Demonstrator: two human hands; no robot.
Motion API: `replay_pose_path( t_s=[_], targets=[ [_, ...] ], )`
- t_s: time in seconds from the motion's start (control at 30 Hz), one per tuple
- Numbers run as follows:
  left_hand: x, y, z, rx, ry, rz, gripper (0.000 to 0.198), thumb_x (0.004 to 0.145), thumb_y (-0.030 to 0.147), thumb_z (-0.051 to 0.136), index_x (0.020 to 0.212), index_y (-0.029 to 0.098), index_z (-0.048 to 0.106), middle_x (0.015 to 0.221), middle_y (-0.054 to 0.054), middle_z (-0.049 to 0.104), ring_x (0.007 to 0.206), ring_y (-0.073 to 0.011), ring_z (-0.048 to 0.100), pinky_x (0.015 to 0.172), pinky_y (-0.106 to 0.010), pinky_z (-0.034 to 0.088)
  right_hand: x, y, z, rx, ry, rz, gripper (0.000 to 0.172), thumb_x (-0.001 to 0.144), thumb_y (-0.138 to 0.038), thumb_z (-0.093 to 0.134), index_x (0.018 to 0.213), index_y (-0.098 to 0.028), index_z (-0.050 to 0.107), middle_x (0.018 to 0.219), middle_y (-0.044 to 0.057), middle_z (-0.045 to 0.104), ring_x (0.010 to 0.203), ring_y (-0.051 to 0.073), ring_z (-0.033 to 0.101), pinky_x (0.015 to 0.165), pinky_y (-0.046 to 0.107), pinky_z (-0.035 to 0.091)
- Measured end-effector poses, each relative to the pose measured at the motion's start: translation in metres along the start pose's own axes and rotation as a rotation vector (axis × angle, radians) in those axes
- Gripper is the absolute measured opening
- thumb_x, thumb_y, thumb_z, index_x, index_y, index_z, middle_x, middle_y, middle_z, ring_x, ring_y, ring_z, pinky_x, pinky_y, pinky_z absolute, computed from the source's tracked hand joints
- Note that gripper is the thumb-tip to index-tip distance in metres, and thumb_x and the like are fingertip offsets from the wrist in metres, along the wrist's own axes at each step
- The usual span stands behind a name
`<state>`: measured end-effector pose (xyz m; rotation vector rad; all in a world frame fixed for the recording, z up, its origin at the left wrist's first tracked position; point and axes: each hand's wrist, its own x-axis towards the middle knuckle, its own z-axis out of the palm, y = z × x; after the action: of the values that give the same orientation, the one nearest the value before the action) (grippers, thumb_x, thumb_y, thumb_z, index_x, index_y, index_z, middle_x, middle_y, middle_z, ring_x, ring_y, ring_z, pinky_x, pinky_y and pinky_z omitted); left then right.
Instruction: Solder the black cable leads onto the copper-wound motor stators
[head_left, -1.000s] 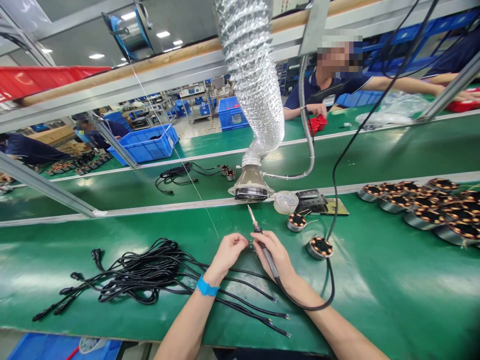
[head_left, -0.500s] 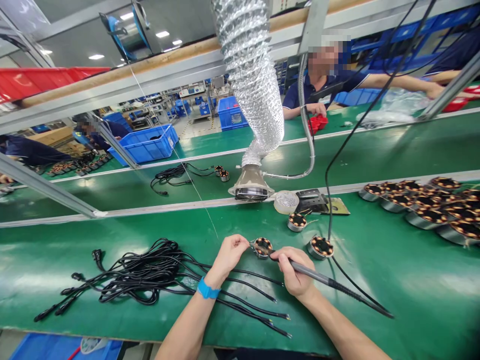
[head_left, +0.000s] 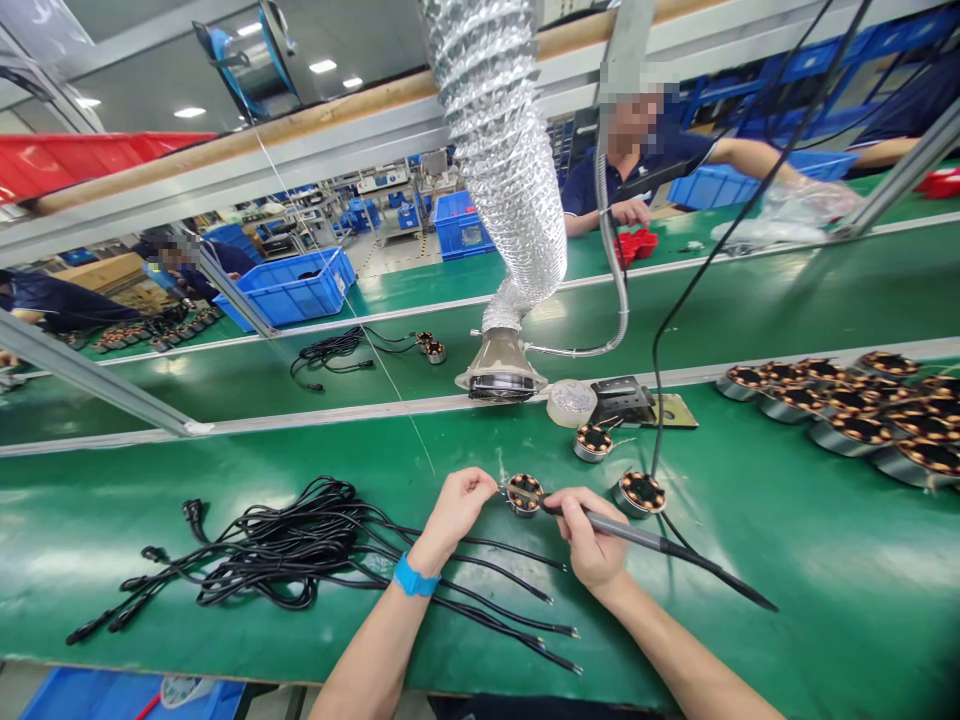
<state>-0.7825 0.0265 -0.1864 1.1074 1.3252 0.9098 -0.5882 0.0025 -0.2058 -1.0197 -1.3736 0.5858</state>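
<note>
My right hand (head_left: 596, 540) is closed around a soldering iron (head_left: 630, 530), its tip over a small motor stator (head_left: 524, 495) with copper coils. At the stator's left edge, my left hand (head_left: 463, 505) pinches the end of a thin solder wire (head_left: 390, 378), which comes down from a spool (head_left: 251, 65) overhead. The wire's last stretch is hidden by the fingers. A faint wisp of smoke rises beside the stator. Two more stators, one behind (head_left: 593, 443) and one to the right (head_left: 640, 494), sit close by.
Black cables (head_left: 300, 540) lie bundled on the left, their stripped ends beneath my left wrist. A fume extraction hood (head_left: 501, 368) hangs ahead, beside a round tub (head_left: 571, 403). Many stators (head_left: 855, 430) crowd the right. A co-worker (head_left: 637, 170) works across the bench.
The iron's handle has tilted slightly flatter, and its tip lies farther left across the stator. Smoke now shows there. Across the bench, the co-worker's outstretched arm has drawn back to the plastic bag.
</note>
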Motion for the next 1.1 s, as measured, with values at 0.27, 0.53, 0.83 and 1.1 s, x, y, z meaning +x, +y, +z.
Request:
replay_pose_path(
  t_s=[0.27,0.53,0.83,1.1],
  targets=[
    [0.0,0.001,-0.001,0.02,-0.011,-0.014,0.021,0.074,0.039,0.064,0.072,0.018,0.062,0.055,0.009,0.033,0.052,-0.009,0.026,0.054,-0.025,0.021,-0.004,0.008,0.0,0.041,0.032,0.0,0.031,0.1,-0.033,0.053,0.079,-0.023,0.073,0.045,-0.005,0.054,0.039,0.015,0.055,0.039,0.027,0.038],
    [0.0,0.001,-0.001,0.022,-0.011,-0.014,0.021,0.074,0.039,0.064,0.072,0.018,0.061,0.055,0.009,0.033,0.052,-0.0091,0.027,0.055,-0.025,0.022,0.001,-0.003,0.001,0.006,-0.007,-0.081,0.024,0.1,-0.025,0.055,0.087,-0.024,0.075,0.051,-0.006,0.058,0.044,0.014,0.059,0.044,0.025,0.044],
    [-0.002,0.003,-0.001,0.027,-0.031,0.058,0.028,0.079,0.042,0.069,0.073,0.016,0.062,0.06,0.006,0.044,0.055,-0.0085,0.033,0.057,-0.024,0.029,0.01,0.01,0.022,-0.118,-0.212,-0.306,0.037,0.097,-0.011,0.061,0.128,-0.028,0.07,0.105,0.005,0.072,0.089,0.016,0.073,0.08,0.028,0.061],
    [-0.005,0.002,-0.002,0.044,-0.071,0.179,0.04,0.087,0.053,0.071,0.083,0.013,0.069,0.078,-0.003,0.066,0.073,-0.0144,0.054,0.072,-0.027,0.043,0.002,0.031,0.029,-0.131,-0.401,-0.267,0.056,0.099,-0.01,0.051,0.147,-0.038,0.058,0.122,0.005,0.066,0.11,0.02,0.071,0.096,0.034,0.061]
  ],
)
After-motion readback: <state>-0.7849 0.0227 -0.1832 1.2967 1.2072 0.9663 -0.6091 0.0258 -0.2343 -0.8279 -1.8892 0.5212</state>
